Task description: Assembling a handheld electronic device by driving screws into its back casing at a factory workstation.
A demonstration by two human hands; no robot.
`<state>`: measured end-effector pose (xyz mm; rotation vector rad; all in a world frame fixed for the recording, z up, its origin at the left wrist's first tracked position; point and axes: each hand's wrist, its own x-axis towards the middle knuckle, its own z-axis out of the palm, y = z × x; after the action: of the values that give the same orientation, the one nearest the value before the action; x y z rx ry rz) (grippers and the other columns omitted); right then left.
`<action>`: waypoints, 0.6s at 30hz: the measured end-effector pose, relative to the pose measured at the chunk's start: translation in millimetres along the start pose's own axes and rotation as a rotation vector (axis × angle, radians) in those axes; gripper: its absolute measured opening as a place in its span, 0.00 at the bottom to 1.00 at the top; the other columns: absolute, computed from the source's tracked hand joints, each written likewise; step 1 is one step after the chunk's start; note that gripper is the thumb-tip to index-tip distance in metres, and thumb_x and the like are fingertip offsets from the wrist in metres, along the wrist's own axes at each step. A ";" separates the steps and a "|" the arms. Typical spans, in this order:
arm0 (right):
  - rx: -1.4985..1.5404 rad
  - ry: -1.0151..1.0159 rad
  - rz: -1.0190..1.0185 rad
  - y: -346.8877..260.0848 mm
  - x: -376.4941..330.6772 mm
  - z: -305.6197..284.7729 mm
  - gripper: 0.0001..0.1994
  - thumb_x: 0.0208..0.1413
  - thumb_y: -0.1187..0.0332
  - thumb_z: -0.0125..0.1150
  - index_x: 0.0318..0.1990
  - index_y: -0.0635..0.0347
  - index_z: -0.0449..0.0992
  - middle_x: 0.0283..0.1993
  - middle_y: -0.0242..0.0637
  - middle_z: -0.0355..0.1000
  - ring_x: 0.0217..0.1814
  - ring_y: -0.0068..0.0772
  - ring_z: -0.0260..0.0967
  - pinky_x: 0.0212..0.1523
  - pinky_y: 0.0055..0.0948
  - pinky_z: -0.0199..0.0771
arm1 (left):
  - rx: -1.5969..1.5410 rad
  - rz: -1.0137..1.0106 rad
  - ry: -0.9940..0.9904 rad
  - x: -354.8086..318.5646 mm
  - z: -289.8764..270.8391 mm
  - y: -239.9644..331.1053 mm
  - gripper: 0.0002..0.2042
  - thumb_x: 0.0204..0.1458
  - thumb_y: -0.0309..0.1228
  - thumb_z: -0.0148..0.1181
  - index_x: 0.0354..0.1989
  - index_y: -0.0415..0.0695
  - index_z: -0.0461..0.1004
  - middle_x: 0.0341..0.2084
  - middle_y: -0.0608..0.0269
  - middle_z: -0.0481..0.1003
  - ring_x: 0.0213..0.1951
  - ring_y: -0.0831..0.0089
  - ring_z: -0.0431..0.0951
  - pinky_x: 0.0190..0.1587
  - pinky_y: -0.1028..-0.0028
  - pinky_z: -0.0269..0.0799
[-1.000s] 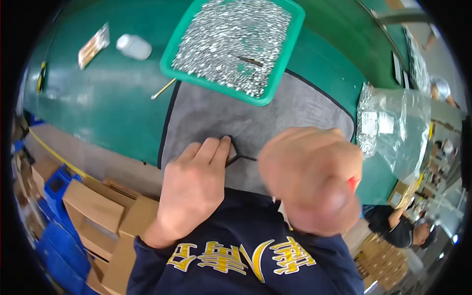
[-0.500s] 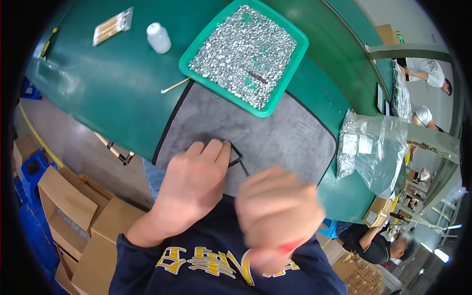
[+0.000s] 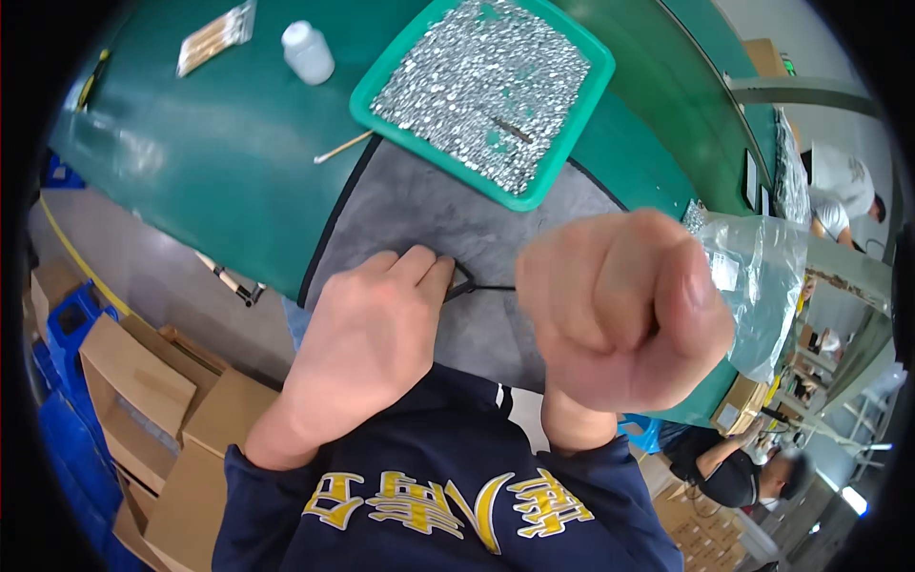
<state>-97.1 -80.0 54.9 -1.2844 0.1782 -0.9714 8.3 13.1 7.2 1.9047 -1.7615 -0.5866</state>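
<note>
On the grey cloth (image 3: 400, 205) my left hand (image 3: 381, 305) is closed, its fingertips pinching a small black angular frame (image 3: 463, 280). A thin dark rod (image 3: 496, 287) runs from the frame's corner toward my right hand (image 3: 629, 310). That hand is raised above the right part of the cloth, a closed fist. The rod's far end goes out of sight at the fist, so whatever handle it has is hidden. Beyond the cloth stands a green tray (image 3: 440, 160) of many small shiny metal pieces, with a slim dark brown piece (image 3: 513, 131) lying among them.
A cotton swab (image 3: 343, 147) lies left of the tray. Farther left are a white bottle (image 3: 308, 52) and a bag of swabs (image 3: 217, 38). A clear plastic bag (image 3: 762, 286) lies at right. Cardboard boxes (image 3: 143, 372) stand at lower left. Other people work at the far right.
My right hand has moved up and to the right, and the rod now points more level. The red thing seen by that hand before is out of sight. My left hand keeps its hold.
</note>
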 end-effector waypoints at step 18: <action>0.249 0.106 0.178 -4.7 -4.2 -32.6 0.21 0.63 0.62 0.46 0.15 0.52 0.61 0.11 0.27 0.56 0.10 0.22 0.40 0.14 0.25 0.42 | 0.133 -0.047 -0.053 -5.6 4.8 0.2 0.11 0.48 0.24 0.58 0.42 0.41 0.76 0.36 0.59 0.74 0.34 0.59 0.75 0.36 0.66 0.71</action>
<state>-121.9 -100.4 46.6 -0.9730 0.2418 -0.8796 4.8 18.4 3.4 2.0420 -1.8347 -0.5534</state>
